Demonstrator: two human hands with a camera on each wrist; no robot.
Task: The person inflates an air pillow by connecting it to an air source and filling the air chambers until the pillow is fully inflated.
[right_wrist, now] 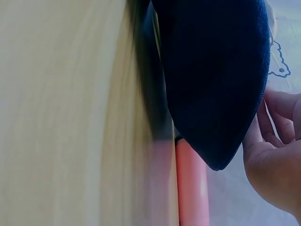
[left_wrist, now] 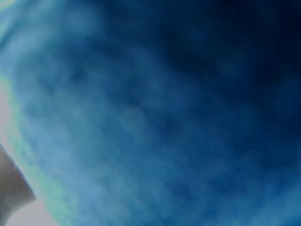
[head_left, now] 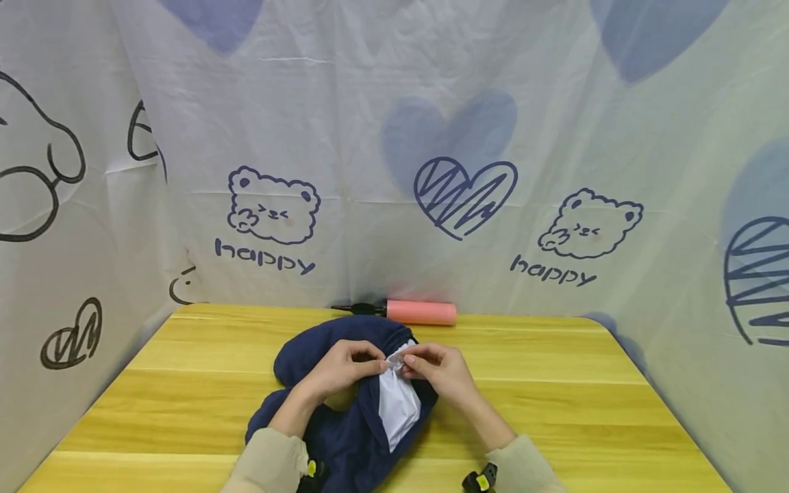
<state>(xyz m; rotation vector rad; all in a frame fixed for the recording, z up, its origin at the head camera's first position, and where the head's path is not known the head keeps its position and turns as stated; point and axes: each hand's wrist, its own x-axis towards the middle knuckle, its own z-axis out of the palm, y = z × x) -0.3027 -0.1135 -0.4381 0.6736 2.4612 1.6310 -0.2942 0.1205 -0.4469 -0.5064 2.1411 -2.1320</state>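
A navy U-shaped neck pillow lies on the table, its cover parted along one side. White inner material bulges from that opening. At the upper end of the white part, my left hand pinches a small bit of it between thumb and forefinger. Facing it, my right hand pinches the same spot, where something translucent shows; its exact shape is too small to tell. Blurred blue fabric fills most of the left wrist view. In the right wrist view, the dark cover hides the fingertips.
A pink hand pump with a black nozzle lies at the table's back edge, behind the pillow. Wooden tabletop extends to both sides. A printed white curtain hangs behind and at the sides.
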